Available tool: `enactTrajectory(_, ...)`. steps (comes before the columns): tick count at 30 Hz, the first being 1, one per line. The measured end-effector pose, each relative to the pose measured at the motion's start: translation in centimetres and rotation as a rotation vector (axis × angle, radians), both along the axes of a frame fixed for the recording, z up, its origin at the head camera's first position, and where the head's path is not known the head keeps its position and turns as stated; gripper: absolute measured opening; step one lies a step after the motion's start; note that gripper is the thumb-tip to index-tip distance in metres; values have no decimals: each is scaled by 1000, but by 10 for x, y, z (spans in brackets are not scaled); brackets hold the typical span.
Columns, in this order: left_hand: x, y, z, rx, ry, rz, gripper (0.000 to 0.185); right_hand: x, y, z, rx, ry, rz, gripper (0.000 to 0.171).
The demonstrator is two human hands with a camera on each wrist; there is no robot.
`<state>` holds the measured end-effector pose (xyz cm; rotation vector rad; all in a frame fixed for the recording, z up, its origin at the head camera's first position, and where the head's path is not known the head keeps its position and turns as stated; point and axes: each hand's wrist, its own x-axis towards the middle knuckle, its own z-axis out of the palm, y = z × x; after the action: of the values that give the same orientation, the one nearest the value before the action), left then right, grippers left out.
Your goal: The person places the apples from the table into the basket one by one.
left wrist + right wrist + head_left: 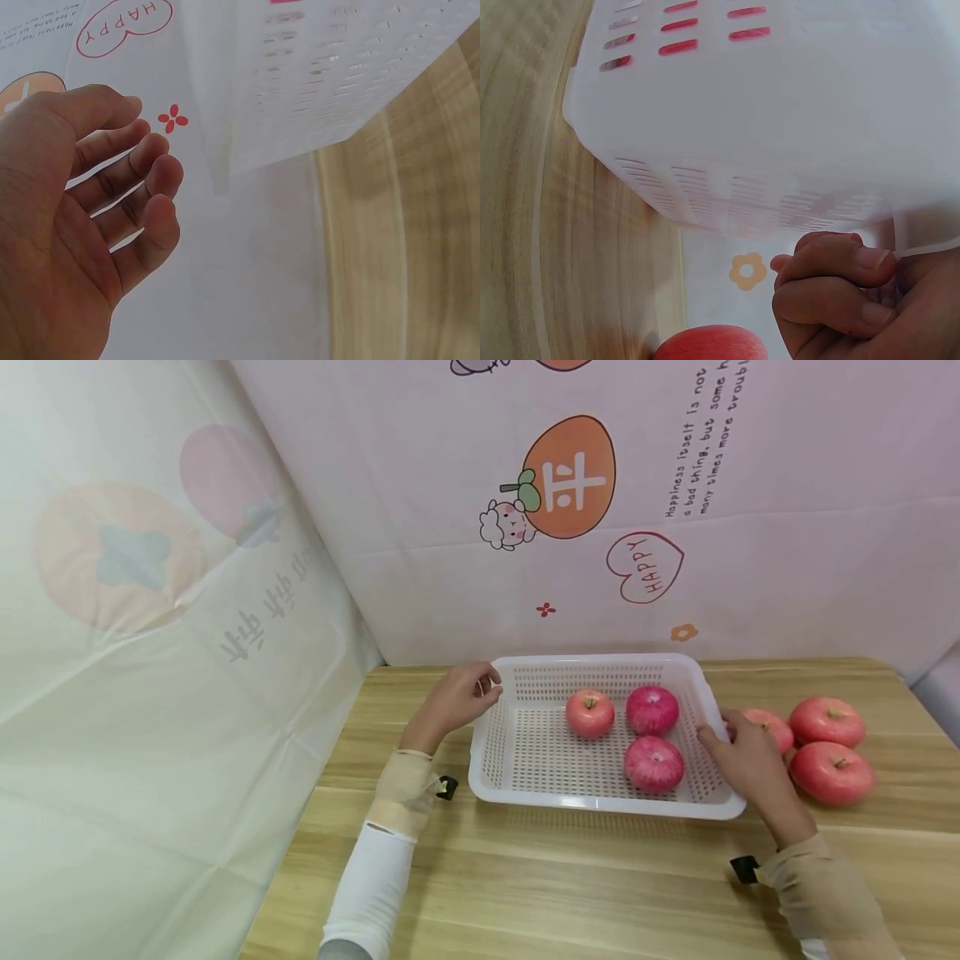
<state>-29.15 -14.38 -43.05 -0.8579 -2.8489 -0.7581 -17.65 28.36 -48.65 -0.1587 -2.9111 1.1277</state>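
Basket (600,804) over bench (562,885); I judge it light, slightly flexible, best held at both end rims. Right hand (752,764) grips right rim, fingers (829,300) curled; left hand (459,697) released, beside left rim.

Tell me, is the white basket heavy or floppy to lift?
The basket is probably light for its size, being full of holes. It looks boxy, so it's likely fairly stiff. Tip it, and the round apple near its middle might roll.
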Motion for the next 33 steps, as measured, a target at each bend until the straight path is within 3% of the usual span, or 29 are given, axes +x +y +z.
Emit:
enactTrajectory(14, 7, -11, -32, 177, 10, 90, 26, 1, 0, -1, 0, 21, -1, 75)
enactTrajectory(24, 20, -12, -51, 248, -95, 176, 47, 0, -1, -2, -1, 22, -5, 74)
enactTrajectory(33, 26, -9, -62, 303, -121, 189, 62, 1, -2, -1, 2, 27, -5, 73)
